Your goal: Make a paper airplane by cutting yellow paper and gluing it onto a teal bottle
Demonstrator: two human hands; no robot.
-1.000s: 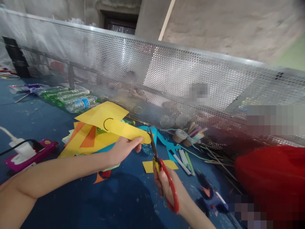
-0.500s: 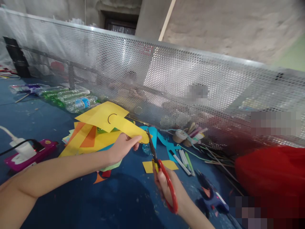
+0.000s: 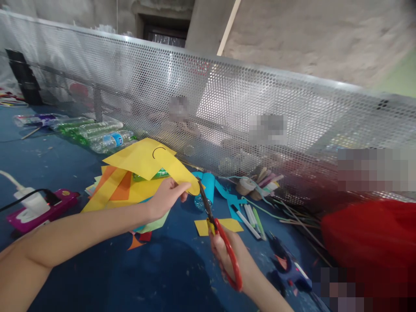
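Yellow paper pinched by left hand meets scissors gripped by right hand at five o'clock, apparently mid-trim, likely needing steady turning.

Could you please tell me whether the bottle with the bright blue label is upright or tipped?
Tipped: the labelled bottle lies on its side on the blue table, beside other bottles.

There are one pair of scissors, one power strip, at least three pens and four bottles.
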